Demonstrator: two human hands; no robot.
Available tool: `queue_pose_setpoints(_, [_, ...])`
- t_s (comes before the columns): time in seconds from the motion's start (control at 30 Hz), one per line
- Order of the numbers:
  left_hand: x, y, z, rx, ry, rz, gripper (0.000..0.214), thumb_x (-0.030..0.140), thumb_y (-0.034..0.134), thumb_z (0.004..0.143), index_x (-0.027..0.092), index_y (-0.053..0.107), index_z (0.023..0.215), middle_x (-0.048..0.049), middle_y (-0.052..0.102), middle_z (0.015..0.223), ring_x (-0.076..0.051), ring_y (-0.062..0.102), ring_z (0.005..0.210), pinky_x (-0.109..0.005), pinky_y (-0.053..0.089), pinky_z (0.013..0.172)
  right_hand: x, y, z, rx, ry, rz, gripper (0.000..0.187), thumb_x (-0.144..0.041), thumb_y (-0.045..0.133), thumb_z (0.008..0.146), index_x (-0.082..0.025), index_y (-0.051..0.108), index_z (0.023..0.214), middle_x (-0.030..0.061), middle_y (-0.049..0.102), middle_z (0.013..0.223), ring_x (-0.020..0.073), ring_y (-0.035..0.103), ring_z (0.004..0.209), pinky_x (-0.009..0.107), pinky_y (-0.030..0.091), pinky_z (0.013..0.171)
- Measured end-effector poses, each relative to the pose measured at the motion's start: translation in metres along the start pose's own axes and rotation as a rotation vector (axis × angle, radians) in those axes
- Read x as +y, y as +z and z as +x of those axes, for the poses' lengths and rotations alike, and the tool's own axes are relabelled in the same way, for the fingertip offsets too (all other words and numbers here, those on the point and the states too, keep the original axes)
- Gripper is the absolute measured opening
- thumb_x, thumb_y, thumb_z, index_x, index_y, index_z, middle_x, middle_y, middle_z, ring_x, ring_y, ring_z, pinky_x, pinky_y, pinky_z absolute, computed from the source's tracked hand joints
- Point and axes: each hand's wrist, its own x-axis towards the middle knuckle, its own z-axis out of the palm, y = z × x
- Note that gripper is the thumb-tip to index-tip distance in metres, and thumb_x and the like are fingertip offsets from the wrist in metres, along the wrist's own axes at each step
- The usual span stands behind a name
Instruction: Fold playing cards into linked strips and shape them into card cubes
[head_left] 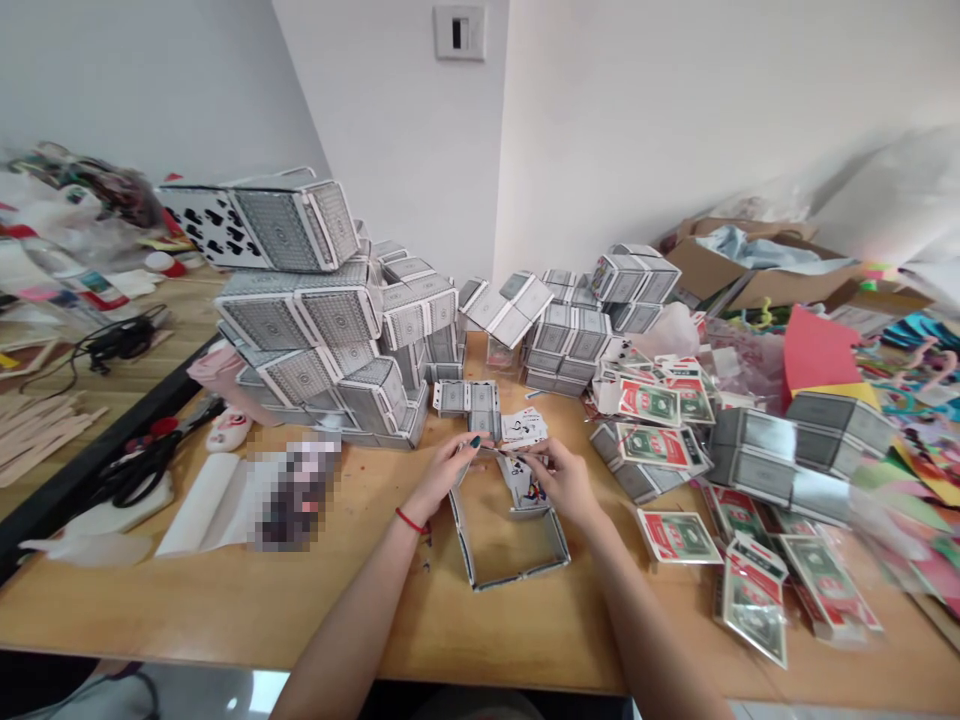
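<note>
My left hand and my right hand meet over the far edge of an open square frame of folded playing cards lying on the wooden table. Both hands pinch a playing card between them at the frame's far edge. A red string circles my left wrist. Just beyond my fingers lies a small loose pile of cards, face up. A small card block stands behind that pile.
Large stacked card blocks rise at the left and more card blocks at the back. Red card boxes and grey card units litter the right. Scissors and a paper roll lie left.
</note>
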Motion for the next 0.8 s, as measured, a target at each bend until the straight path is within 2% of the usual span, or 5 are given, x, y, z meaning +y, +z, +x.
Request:
queue_pose_setpoints(0.1, [0.001, 0.000, 0.000, 0.006, -0.050, 0.084, 0.040, 0.043, 0.055, 0.072, 0.014, 0.065, 0.097, -0.0055, 0.066, 0.071, -0.013, 0.057, 0.059, -0.022, 0.039, 0.052, 0.003, 0.000, 0.000, -0.041, -0.025, 0.060, 0.019, -0.029, 0.045, 0.082, -0.019, 0.060, 0.083, 0.0003, 0.063, 0.063, 0.0110, 0.053, 0.048, 0.019, 0.042, 0.047])
queue_pose_setpoints(0.2, [-0.001, -0.001, 0.002, 0.042, -0.038, 0.140, 0.041, 0.045, 0.053, 0.073, 0.012, 0.067, 0.092, -0.0013, 0.059, 0.053, -0.011, 0.048, 0.049, -0.021, 0.033, 0.047, 0.007, 0.000, 0.000, -0.075, -0.055, 0.075, 0.024, -0.023, 0.039, 0.083, -0.019, 0.063, 0.087, 0.0012, 0.065, 0.067, 0.0114, 0.057, 0.051, 0.020, 0.044, 0.051])
queue_pose_setpoints(0.47, [-0.012, -0.003, 0.003, -0.027, 0.015, 0.166, 0.042, 0.047, 0.047, 0.075, 0.013, 0.066, 0.091, -0.0011, 0.056, 0.057, -0.011, 0.046, 0.051, -0.022, 0.033, 0.048, 0.013, 0.000, 0.000, -0.074, -0.063, 0.122, 0.028, -0.015, 0.039, 0.080, -0.019, 0.065, 0.088, 0.0033, 0.070, 0.085, 0.0144, 0.064, 0.066, 0.024, 0.050, 0.061])
queue_pose_setpoints(0.67, [-0.012, -0.001, 0.003, -0.004, 0.031, 0.177, 0.043, 0.048, 0.046, 0.076, 0.011, 0.065, 0.090, -0.0020, 0.057, 0.058, -0.011, 0.046, 0.052, -0.022, 0.034, 0.048, 0.013, 0.002, 0.000, -0.089, -0.100, 0.109, 0.030, -0.010, 0.040, 0.077, -0.020, 0.066, 0.089, 0.0029, 0.070, 0.087, 0.0160, 0.065, 0.079, 0.027, 0.051, 0.070])
queue_pose_setpoints(0.8, [-0.011, -0.001, 0.004, 0.050, 0.035, 0.168, 0.041, 0.046, 0.047, 0.076, 0.011, 0.066, 0.087, -0.0035, 0.059, 0.062, -0.011, 0.049, 0.053, -0.021, 0.036, 0.047, 0.006, 0.000, 0.000, -0.143, -0.140, 0.059, 0.034, -0.009, 0.042, 0.076, -0.022, 0.064, 0.098, 0.0027, 0.069, 0.094, 0.0164, 0.065, 0.082, 0.028, 0.051, 0.073])
